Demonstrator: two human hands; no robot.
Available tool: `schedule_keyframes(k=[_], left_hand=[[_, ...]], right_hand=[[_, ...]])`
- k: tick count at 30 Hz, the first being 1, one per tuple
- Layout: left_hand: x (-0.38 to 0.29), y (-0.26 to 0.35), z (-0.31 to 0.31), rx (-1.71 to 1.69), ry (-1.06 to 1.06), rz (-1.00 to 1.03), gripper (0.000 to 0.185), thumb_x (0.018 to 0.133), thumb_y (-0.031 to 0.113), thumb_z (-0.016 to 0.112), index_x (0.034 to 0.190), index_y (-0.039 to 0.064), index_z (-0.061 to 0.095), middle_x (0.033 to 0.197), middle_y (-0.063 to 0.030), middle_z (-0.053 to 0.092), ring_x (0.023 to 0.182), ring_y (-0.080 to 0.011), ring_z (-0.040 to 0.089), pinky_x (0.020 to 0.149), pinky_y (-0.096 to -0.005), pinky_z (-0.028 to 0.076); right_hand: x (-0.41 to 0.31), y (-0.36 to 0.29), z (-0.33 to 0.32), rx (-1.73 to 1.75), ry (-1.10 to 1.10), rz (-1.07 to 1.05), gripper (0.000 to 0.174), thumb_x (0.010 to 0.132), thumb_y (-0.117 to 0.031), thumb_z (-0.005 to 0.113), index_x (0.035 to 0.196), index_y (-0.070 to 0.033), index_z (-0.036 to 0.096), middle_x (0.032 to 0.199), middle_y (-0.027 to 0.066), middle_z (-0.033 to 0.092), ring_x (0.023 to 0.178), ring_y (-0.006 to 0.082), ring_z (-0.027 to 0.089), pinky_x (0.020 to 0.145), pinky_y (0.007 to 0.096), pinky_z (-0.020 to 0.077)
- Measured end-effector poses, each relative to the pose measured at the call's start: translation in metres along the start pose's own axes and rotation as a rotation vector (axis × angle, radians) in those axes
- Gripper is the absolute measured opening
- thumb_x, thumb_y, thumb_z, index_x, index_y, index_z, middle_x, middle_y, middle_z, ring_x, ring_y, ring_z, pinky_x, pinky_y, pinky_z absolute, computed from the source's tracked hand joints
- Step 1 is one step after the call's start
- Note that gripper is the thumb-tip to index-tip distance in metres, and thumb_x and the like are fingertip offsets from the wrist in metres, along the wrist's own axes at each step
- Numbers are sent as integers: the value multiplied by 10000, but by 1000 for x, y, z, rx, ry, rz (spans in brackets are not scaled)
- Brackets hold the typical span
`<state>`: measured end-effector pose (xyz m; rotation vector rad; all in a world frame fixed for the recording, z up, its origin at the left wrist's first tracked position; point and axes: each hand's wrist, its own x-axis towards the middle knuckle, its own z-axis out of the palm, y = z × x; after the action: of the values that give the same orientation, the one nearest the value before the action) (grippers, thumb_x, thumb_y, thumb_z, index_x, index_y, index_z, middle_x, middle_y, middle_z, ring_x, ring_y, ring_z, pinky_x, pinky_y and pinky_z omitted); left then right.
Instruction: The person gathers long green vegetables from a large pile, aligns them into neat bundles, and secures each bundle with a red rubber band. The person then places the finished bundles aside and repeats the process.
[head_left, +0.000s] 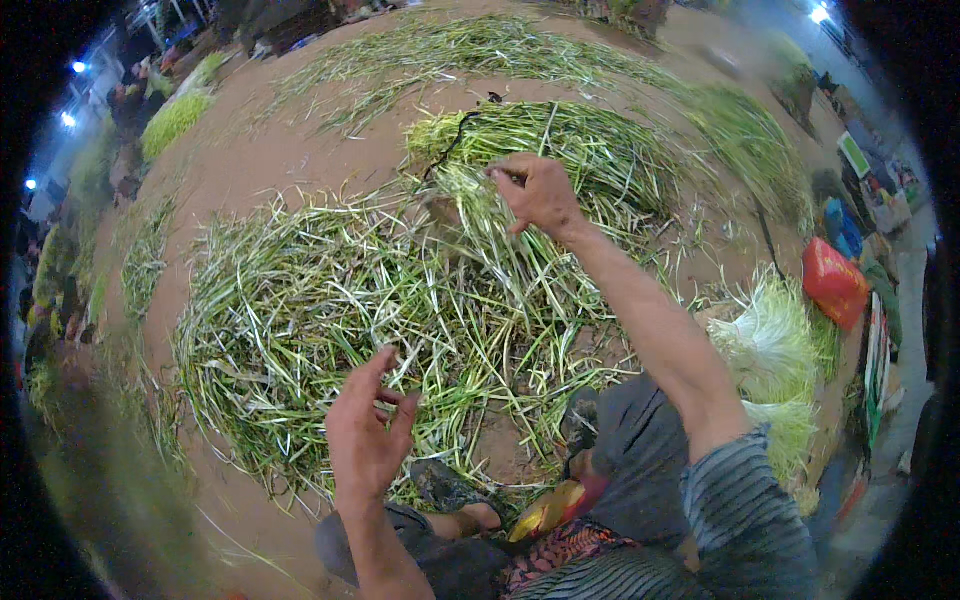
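My right hand (536, 193) is over the lower edge of a heap of long green leafy stalks (592, 150), its fingers curled near some pale stalk ends; the picture does not show whether it grips any. A dark cord crosses that heap. My left hand (375, 424) is raised above the near side of a wide pile of loose, tangled stalks and leaves (322, 300), thumb and forefinger apart, holding nothing. Bundles with white, root-like ends (761, 337) lie to the right of my right forearm.
A red bag (835, 283) lies at the right beyond the white-ended bundles. More stalks (480, 49) are strewn across the brown ground ahead. A bright green pile (176, 124) lies far left. My shoes (450, 484) are at the near edge of the loose pile.
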<state>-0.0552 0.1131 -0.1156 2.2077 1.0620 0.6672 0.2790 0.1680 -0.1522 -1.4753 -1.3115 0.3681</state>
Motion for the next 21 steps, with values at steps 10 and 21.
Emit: schedule_keyframes(k=[10,21], left_hand=[[28,24,29,-193,422,12,523,818,69,669,1303,58,476,1234,-119,528,705,-113,604,524,-224,462],[12,43,22,-526,-165,-246,238,857,60,631,1088,5,617,795,-57,655,597,-82,556,524,-207,437]], right_hand=[[-55,-118,-80,-121,-4,-363,167,749,1,591,872,-38,696,901,121,689,852,223,663,748,330,525],[-76,-91,-65,-87,-146,-413,274,704,-3,643,969,-52,691,1072,143,634,1007,284,606,869,361,474]])
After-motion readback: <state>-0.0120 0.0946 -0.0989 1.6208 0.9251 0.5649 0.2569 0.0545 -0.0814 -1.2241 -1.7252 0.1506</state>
